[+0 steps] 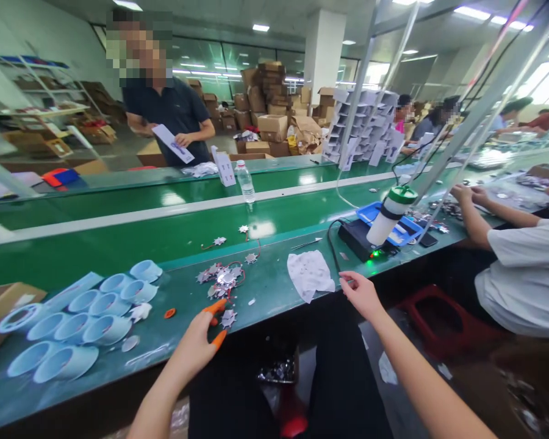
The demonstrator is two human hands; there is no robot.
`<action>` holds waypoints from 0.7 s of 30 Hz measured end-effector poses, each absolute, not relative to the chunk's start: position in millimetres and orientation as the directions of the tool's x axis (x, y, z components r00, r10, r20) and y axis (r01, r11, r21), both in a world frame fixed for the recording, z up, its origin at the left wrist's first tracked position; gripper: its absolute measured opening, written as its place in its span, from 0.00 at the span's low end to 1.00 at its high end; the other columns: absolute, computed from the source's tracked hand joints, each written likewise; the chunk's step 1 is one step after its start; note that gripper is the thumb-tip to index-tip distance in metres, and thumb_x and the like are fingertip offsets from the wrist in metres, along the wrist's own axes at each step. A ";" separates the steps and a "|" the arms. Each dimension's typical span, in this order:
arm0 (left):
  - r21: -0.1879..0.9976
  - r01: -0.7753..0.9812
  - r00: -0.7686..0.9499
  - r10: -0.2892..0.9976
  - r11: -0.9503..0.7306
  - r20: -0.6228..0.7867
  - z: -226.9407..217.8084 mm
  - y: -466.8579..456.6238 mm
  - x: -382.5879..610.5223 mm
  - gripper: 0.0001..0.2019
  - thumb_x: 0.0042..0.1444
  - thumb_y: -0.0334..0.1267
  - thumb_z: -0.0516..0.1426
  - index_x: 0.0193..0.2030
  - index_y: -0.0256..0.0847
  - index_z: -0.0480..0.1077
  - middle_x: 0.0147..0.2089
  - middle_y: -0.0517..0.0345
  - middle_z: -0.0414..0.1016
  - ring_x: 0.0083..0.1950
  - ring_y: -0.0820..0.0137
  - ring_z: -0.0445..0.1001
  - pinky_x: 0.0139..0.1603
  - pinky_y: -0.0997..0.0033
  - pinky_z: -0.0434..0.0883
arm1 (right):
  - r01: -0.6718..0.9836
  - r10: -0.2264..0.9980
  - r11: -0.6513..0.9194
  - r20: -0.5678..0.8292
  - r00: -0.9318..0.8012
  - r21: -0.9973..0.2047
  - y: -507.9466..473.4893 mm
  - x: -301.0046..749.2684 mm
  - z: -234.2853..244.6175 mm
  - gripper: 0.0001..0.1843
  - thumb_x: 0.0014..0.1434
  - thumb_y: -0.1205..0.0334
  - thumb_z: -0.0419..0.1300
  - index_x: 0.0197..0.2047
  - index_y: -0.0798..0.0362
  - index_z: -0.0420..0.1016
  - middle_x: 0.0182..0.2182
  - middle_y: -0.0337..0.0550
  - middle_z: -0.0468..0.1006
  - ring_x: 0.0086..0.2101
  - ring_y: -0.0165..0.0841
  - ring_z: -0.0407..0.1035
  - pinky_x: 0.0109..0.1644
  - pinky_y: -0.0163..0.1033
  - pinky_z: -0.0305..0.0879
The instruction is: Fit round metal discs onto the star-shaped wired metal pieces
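My left hand (199, 341), with orange finger covers on its fingertips, is open at the near edge of the green bench. Its thumb and fingers are spread beside a star-shaped metal piece (229, 317). Just beyond lies a heap of similar metal pieces (224, 277) with thin red wires. My right hand (361, 294) is at the bench edge, its fingertips pinched together at the lower end of a black cord (333, 247). That cord runs to a black box (359, 241) with green lights. Left of this hand lies a crumpled white cloth (310, 274) with small specks; metal tweezers (306, 244) lie behind it.
Several light-blue cups (110, 311) stand at left, near an orange ring (169, 313). A white bottle with a green cap (391, 213) leans over a blue tray (412, 230). A clear water bottle (246, 182) stands by the green conveyor (187, 216). Co-workers sit right and stand opposite.
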State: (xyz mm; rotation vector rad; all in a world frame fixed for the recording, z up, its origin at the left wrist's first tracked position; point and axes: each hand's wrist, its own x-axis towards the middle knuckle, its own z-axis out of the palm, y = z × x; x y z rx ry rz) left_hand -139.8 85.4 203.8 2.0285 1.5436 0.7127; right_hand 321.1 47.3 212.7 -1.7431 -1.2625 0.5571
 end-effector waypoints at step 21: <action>0.600 0.768 0.114 0.970 -0.223 0.215 200.5 72.6 -130.8 0.13 0.64 0.39 0.56 0.51 0.43 0.78 0.44 0.49 0.74 0.50 0.58 0.75 0.54 0.57 0.72 | 0.120 0.932 0.024 0.065 0.356 -0.993 85.4 278.0 225.5 0.20 0.49 0.52 0.67 0.42 0.55 0.77 0.41 0.51 0.82 0.35 0.38 0.76 0.33 0.39 0.75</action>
